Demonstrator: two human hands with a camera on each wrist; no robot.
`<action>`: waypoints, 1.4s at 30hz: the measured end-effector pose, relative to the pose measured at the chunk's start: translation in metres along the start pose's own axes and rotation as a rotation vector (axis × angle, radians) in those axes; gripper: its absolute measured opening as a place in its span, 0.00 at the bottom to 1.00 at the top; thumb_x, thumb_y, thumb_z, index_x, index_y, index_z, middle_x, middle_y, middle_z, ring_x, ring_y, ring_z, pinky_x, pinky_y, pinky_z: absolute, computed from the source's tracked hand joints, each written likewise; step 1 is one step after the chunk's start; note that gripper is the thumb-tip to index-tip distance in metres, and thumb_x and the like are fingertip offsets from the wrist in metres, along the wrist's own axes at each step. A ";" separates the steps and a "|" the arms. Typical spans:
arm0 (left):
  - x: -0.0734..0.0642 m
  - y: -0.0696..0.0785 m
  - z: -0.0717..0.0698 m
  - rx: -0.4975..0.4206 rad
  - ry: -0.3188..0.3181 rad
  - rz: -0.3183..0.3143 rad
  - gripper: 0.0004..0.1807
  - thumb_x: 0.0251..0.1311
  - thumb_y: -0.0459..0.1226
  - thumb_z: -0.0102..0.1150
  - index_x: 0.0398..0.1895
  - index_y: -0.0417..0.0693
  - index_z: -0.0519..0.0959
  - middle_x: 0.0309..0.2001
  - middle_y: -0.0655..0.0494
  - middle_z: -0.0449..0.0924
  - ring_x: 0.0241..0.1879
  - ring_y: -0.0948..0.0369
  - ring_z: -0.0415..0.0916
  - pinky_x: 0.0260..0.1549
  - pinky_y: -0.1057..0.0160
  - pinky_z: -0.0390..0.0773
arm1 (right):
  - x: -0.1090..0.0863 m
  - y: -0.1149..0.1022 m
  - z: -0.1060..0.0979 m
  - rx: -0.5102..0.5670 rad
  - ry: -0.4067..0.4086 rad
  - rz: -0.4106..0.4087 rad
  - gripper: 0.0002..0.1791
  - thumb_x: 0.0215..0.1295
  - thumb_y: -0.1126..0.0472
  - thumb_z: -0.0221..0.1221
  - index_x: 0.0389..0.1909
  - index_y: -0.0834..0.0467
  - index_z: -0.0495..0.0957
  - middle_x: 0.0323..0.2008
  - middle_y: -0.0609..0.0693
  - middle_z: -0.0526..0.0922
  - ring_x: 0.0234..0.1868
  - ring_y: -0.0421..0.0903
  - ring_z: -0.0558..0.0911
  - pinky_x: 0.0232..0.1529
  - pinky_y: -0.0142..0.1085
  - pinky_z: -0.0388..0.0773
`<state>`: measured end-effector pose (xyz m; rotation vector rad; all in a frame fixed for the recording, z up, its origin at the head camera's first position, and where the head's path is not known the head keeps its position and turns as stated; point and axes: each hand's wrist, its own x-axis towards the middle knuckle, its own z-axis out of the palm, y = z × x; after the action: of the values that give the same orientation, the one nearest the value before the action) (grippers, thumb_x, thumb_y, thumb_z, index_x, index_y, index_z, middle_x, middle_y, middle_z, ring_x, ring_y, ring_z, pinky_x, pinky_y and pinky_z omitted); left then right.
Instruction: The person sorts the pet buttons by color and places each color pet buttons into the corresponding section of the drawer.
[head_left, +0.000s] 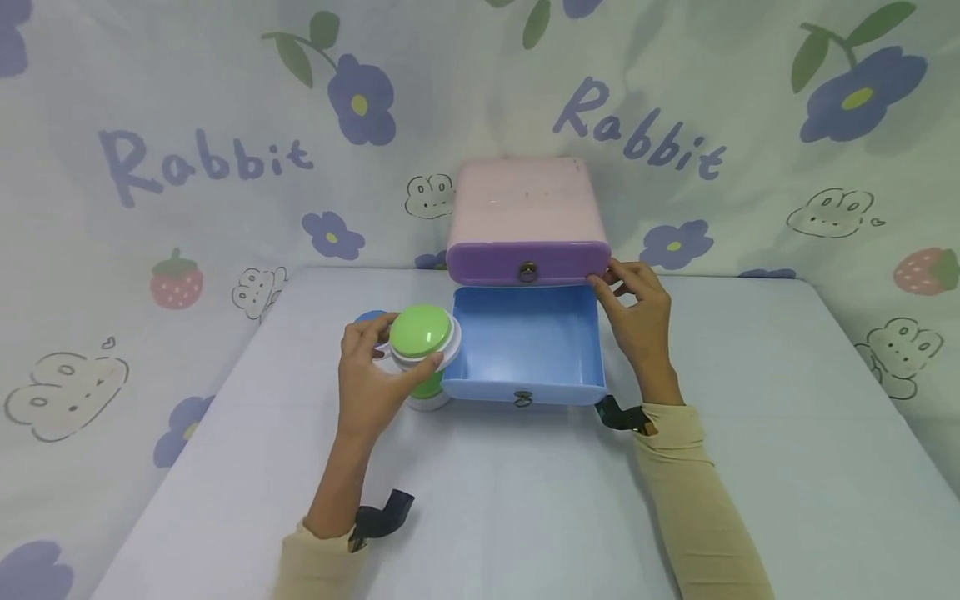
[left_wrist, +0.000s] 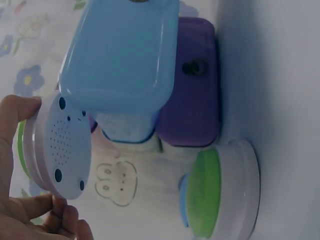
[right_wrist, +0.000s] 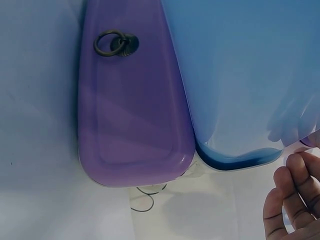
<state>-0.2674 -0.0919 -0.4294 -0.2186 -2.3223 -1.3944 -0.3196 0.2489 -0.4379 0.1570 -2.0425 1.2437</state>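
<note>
The left hand (head_left: 371, 383) gripped a green-and-white round piece (head_left: 420, 332) between thumb and fingers, raised over the worktop (head_left: 750, 358), left of its middle; the left wrist view showed its white underside, dotted with holes. Beneath it, a second green-and-white object (left_wrist: 237, 190) stood on the worktop. A blue item (head_left: 370, 317) showed partly behind the left fingers. The right hand (head_left: 637, 312) had thumb and fingers bent round the front right corner of a pink cabinet (head_left: 525, 200), which stood near the middle of the worktop's far edge. Its purple upper drawer (head_left: 487, 265) was closed, the blue drawer (head_left: 487, 390) below was pulled out, and a purple lower drawer (left_wrist: 185, 110) sat closed. Beyond the far edge hung a printed cloth (head_left: 247, 83).
</note>
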 end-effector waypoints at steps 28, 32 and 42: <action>0.008 0.021 0.051 -0.023 -0.180 0.068 0.40 0.45 0.49 0.78 0.64 0.49 0.75 0.54 0.50 0.67 0.59 0.54 0.58 0.64 0.44 0.55 | 0.001 0.000 0.000 0.046 0.000 -0.025 0.22 0.62 0.60 0.70 0.56 0.62 0.82 0.41 0.55 0.82 0.43 0.46 0.78 0.44 0.35 0.74; 0.011 0.015 0.042 -0.062 -0.091 0.080 0.31 0.50 0.44 0.75 0.59 0.49 0.78 0.52 0.48 0.70 0.55 0.53 0.63 0.60 0.46 0.58 | 0.002 -0.001 0.001 0.047 -0.003 -0.029 0.22 0.62 0.60 0.70 0.56 0.62 0.82 0.41 0.56 0.82 0.43 0.48 0.78 0.44 0.35 0.74; 0.010 -0.014 0.020 -0.047 -0.043 0.019 0.25 0.55 0.41 0.73 0.58 0.48 0.80 0.50 0.50 0.72 0.50 0.53 0.67 0.48 0.50 0.66 | 0.001 -0.002 -0.001 0.017 -0.006 -0.006 0.22 0.62 0.59 0.70 0.56 0.61 0.82 0.42 0.55 0.82 0.44 0.46 0.78 0.44 0.35 0.74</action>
<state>-0.2866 -0.0823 -0.4440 -0.2875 -2.3175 -1.4498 -0.3191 0.2486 -0.4358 0.1744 -2.0356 1.2586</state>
